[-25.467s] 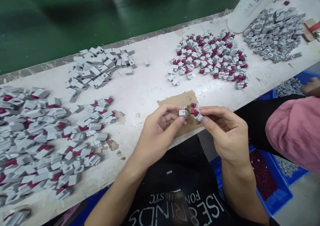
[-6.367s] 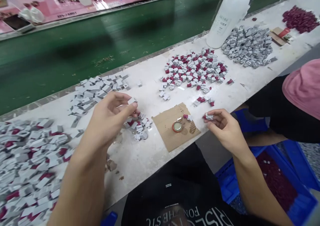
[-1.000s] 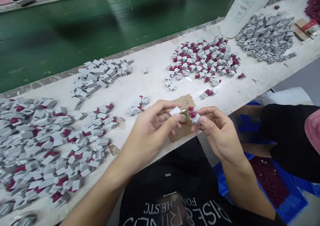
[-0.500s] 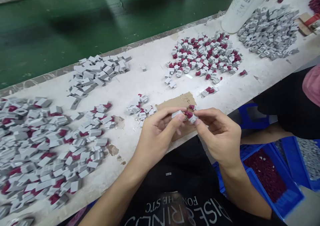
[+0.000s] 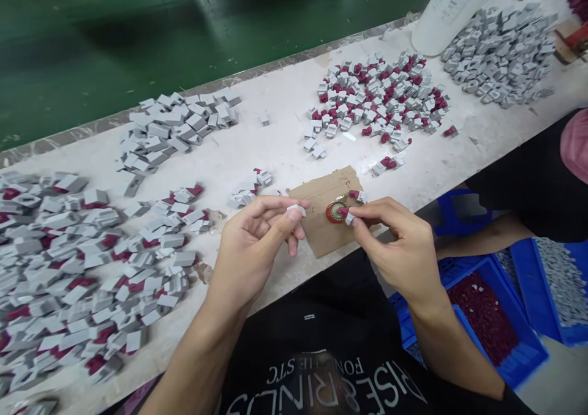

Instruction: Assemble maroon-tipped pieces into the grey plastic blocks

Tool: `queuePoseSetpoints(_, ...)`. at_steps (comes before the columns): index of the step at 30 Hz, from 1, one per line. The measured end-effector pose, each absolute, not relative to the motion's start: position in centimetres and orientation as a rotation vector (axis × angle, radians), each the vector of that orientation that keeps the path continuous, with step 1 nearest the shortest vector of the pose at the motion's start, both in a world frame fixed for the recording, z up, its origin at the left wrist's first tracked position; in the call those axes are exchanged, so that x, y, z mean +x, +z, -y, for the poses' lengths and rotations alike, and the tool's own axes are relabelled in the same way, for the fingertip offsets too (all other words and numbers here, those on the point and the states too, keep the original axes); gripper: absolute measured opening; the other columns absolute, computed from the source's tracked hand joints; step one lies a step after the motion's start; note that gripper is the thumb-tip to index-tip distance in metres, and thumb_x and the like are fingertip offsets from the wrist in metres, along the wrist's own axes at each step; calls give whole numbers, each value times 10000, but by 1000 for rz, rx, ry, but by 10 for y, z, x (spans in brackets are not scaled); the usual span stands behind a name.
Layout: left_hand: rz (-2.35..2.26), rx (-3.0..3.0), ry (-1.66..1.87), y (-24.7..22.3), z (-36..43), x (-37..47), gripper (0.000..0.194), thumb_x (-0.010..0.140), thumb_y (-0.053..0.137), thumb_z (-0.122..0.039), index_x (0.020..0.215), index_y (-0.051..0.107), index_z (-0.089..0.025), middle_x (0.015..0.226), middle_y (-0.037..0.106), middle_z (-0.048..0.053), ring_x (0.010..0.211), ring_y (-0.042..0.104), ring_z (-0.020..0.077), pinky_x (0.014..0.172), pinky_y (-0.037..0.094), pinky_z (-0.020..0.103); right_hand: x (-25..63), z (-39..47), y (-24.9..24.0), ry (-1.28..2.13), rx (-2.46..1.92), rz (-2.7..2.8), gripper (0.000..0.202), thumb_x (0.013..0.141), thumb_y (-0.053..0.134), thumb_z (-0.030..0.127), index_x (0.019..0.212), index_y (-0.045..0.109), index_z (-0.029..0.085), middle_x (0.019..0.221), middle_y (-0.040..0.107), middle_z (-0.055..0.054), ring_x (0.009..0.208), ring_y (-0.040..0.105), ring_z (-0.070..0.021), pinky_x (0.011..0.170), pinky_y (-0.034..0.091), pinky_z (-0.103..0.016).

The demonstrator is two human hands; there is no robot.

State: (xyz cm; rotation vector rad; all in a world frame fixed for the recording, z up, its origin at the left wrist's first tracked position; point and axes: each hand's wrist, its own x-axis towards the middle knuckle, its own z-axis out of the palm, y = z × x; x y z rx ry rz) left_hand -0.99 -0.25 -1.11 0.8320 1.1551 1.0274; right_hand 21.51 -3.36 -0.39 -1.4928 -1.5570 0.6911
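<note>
A small red-and-gray piece [image 5: 348, 215] sits just right of the frame's centre, pinched between thumb and fingertips of the right hand [image 5: 404, 243]. Its red end overlaps the cap [image 5: 334, 212]; from here I can't tell whether they touch. Near the centre, the left hand [image 5: 250, 243] pinches a gray block [image 5: 296, 210]. The cap lies on cardboard [image 5: 328, 237]. Above, right of centre, spreads a mixed heap [image 5: 379, 100]; a bottle [image 5: 443, 14] stands at upper right. Another heap [image 5: 82, 268] fills the lower left, a blue crate [image 5: 533, 363] the lower right.
</note>
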Motion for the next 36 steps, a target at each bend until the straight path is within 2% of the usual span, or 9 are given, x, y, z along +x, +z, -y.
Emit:
queuePoseSetpoints(3,-1146,828,1002,-8,2,-9,186,976,961,-377,1031,888,-215,1098,875,90,692,726,117,605,609,223,215,34,-3,677,-1496,1552,199,1028,755,131,1077,880,278,1019,860,-44,874,808,-219,819,698,-398)
queuePoseSetpoints(7,-1093,822,872,-4,4,-13,241,983,953,-346,1181,908,-216,947,860,71,794,801,163,789,690,261,216,34,-2,687,-1514,1534,196,1030,753,131,1075,884,269,1007,860,-46,872,807,-213,788,688,-372)
queuePoseSetpoints(10,-1082,850,793,-2,7,-16,287,1005,930,-348,1257,894,-215,879,857,67,817,834,196,856,711,308,216,34,-3,708,-1520,1507,183,1031,757,151,1070,884,277,1006,863,-48,893,817,-229,785,692,-382)
queuePoseSetpoints(17,-1113,895,819,-1,6,-7,268,996,932,-437,1124,838,-221,801,822,48,731,822,231,776,721,375,217,37,-6,757,-1518,1433,125,1043,783,223,1069,890,281,1021,868,-53,920,828,-243,821,716,-406)
queuePoseSetpoints(20,-1066,894,820,-3,3,1,272,1007,923,-433,1141,836,-213,862,845,56,803,839,225,818,721,356,218,37,-4,806,-1480,1293,94,1031,817,246,1071,893,282,1057,881,-56,981,854,-256,873,741,-408)
queuePoseSetpoints(25,-939,864,859,-6,0,15,244,1033,905,-395,1143,813,-198,1078,899,99,927,857,211,902,714,331,219,34,-4,974,-1386,1162,91,993,871,236,1045,911,299,1046,894,-27,1006,872,-235,917,750,-362)
queuePoseSetpoints(30,-887,859,873,-8,0,22,244,1060,876,-398,1178,787,-205,1044,900,77,789,784,156,775,663,275,221,35,-10,1032,-1363,1095,73,996,889,259,1047,918,302,1068,900,-30,1032,877,-235,934,743,-358)
queuePoseSetpoints(36,-917,876,855,-8,-2,25,279,1037,897,-417,1161,782,-195,1067,901,92,806,797,168,768,661,279,223,35,-10,1037,-1349,1093,91,1013,881,241,1061,921,307,1107,905,-26,1105,877,-239,997,740,-367)
